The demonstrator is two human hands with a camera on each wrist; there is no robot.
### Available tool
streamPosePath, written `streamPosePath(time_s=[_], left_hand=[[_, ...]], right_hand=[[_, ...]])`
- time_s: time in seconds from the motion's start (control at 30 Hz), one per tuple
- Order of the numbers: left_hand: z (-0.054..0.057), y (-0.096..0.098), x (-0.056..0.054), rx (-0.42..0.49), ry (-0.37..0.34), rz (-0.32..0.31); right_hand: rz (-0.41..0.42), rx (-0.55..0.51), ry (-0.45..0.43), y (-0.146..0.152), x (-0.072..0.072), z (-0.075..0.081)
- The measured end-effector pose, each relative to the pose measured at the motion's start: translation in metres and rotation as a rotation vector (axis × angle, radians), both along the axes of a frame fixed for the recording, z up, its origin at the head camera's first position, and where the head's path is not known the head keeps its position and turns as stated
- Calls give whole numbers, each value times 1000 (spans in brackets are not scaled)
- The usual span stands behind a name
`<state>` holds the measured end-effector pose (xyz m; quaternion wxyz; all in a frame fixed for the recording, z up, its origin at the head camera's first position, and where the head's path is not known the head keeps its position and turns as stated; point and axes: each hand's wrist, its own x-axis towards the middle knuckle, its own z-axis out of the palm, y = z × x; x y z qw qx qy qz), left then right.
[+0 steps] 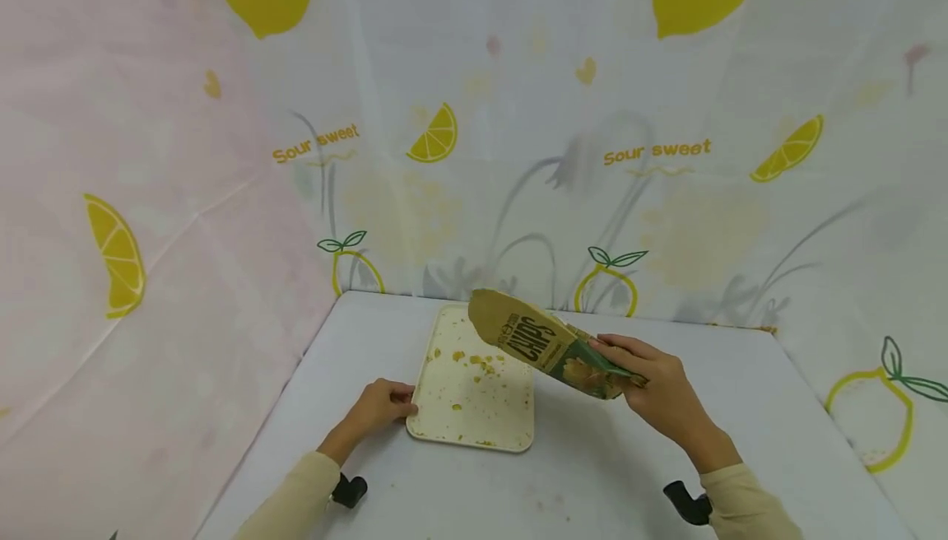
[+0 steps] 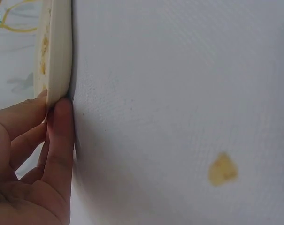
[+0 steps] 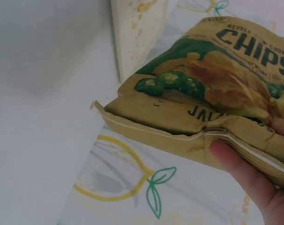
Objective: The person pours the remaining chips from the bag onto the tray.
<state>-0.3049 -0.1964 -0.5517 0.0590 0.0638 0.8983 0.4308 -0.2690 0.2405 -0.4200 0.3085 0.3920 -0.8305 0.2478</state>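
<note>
A brown and green bag of chips [image 1: 529, 338] slants above the right side of a cream tray [image 1: 504, 429], held by my right hand [image 1: 662, 388] at its lower right end. In the right wrist view, fingers [image 3: 247, 176] lie along the crimped seam of the chip bag [image 3: 193, 89]. My left hand [image 1: 378, 404] pinches the tray's left edge; in the left wrist view a finger [image 2: 62, 126] reaches under the rim [image 2: 61, 47]. Yellow chip crumbs [image 1: 481, 363] are scattered over the tray, thickest near its middle.
The tray lies on a white-covered table [image 1: 592, 474]. A chip fragment [image 2: 223, 168] and small crumbs lie on the cloth in front. Lemon-printed curtains [image 1: 474, 194] close off the back and sides. Black wrist mounts [image 1: 350, 491] show at both sleeves.
</note>
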Motion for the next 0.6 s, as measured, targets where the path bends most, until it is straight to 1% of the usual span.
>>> streamPosePath(time_s=[0.07, 0.2, 0.27, 0.33, 0.43, 0.5, 0.6], left_hand=[[1, 0, 0, 4, -4, 7], [2, 0, 0, -18, 0, 13], [3, 0, 1, -17, -10, 16], [4, 0, 3, -12, -19, 24], [5, 1, 4, 2, -33, 27], [5, 1, 4, 1, -22, 23], [5, 0, 4, -13, -13, 19]], right_hand=[[-5, -5, 3, 0, -1, 1], [-26, 49, -80, -2, -5, -5], [-36, 60, -100, -3, -5, -7], [-38, 58, -67, -3, -4, -6], [-31, 41, 34, -3, -1, -1], [-26, 41, 88, -3, 0, 0], [-25, 65, 111, -4, -1, -3]])
